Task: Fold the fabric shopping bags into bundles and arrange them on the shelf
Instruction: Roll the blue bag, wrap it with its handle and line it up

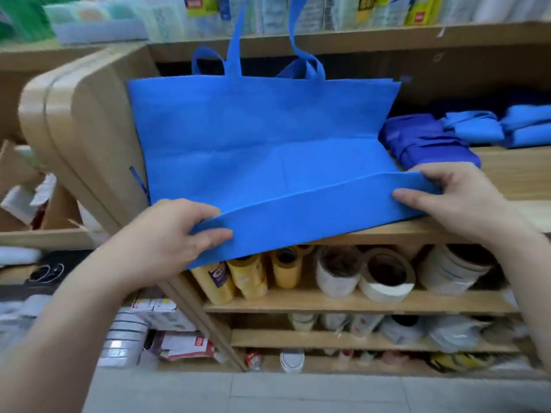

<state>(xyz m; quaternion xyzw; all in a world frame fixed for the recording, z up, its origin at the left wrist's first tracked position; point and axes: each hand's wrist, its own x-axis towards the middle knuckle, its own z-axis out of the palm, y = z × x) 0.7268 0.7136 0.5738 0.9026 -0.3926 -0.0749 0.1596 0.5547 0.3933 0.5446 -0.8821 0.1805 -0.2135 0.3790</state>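
Observation:
A light blue fabric shopping bag [265, 138] lies spread across the wooden shelf [518, 174], its upper half leaning up against the shelf back with its handles standing above. Its bottom edge is lifted into a fold at the shelf front. My left hand [176, 234] pinches the left end of that fold, thumb on top. My right hand [456, 195] pinches the right end the same way. A dark blue folded bundle [423, 144] sits just right of the bag, and light blue bundles [492, 126] lie further right.
The shelf's rounded wooden end panel [83, 126] stands left of the bag. Below, yellow tape rolls [247, 275] and white tape rolls [384, 275] fill the lower shelves. Packaged goods line the top shelf [343, 10]. Boxes and packs crowd the left floor area [155, 332].

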